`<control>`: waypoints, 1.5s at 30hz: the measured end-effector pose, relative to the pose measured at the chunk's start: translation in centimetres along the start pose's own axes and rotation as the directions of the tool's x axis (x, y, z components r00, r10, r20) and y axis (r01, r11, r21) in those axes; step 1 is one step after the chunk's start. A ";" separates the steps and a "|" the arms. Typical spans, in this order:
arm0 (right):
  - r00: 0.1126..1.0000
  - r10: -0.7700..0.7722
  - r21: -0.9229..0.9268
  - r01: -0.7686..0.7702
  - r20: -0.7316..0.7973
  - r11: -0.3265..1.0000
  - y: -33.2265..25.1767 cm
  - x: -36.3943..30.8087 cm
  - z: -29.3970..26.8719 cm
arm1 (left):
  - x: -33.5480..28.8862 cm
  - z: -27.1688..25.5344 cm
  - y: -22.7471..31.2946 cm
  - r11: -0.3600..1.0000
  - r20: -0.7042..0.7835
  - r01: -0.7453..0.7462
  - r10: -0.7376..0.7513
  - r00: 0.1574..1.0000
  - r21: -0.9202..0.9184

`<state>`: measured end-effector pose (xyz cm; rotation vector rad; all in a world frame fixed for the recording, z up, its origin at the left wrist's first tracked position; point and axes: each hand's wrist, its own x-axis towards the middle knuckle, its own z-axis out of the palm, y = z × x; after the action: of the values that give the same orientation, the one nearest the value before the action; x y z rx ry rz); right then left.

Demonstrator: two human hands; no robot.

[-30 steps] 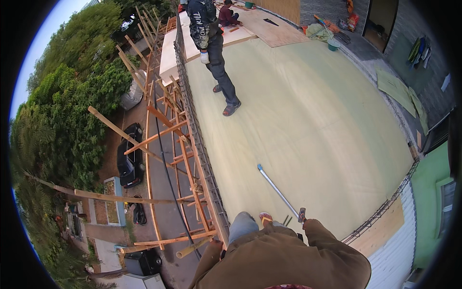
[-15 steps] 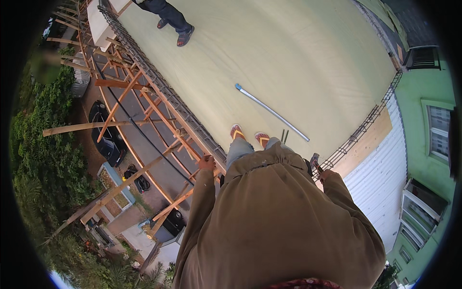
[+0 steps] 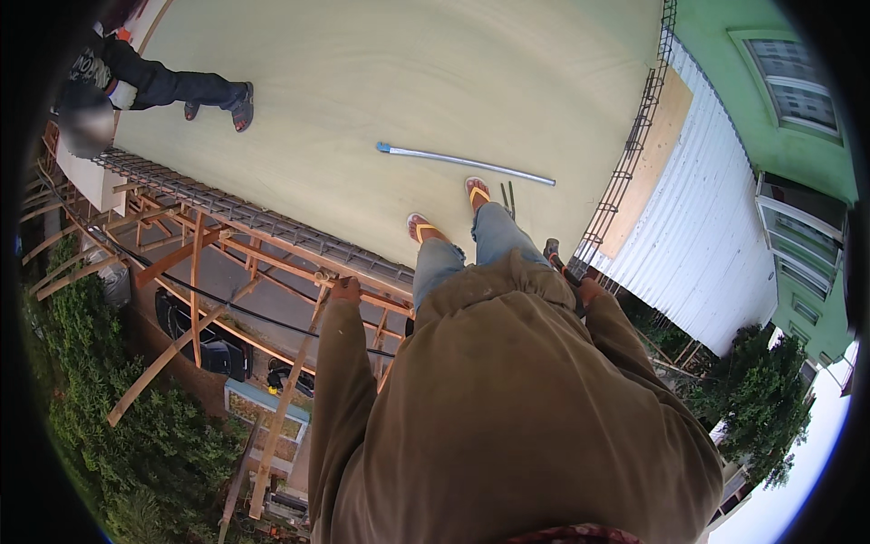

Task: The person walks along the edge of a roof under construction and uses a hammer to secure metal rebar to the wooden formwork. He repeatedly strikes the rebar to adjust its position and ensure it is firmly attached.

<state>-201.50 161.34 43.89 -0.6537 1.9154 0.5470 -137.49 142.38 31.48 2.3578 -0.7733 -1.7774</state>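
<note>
My right hand is closed round the handle of a hammer, its dark head pointing forward beside my right leg. At my left side, my left hand hangs with its fingers curled in and nothing visible in them; below it lie the deck's edge and timber framing. A silvery metal pipe with a blue end lies on the pale deck ahead of my feet. Two short dark rods rest just right of my right sandal.
Long rebar cages run along the left edge and right edge. Beyond the left edge are wooden scaffolding and a drop to a parked car. Another person stands at far left. Right are a corrugated sheet and green building.
My view has turned rightward, so the pipe and other person appear farther left. My right foot has stepped forward. The hammer stays in my right hand.
</note>
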 end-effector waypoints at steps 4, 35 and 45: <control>0.998 0.019 -0.045 -0.016 0.063 0.999 -0.3 0.2 1.6 | 0.6 1.6 5.7 0.993 0.025 -0.116 0.116 0.993 -0.012; 0.992 -0.126 -0.098 0.129 0.032 0.987 -22.5 37.8 -20.3 | -13.6 12.3 22.8 0.878 -0.148 -0.069 0.156 0.977 0.474; 0.902 -0.271 -0.266 0.185 -0.337 0.946 -27.8 48.7 -18.3 | -12.5 18.3 18.9 0.937 -0.026 0.065 -0.060 0.998 0.343</control>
<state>-212.85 119.09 4.32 -1.1888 2.0993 0.5230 -163.18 135.67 43.43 2.6324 -1.0991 -1.7689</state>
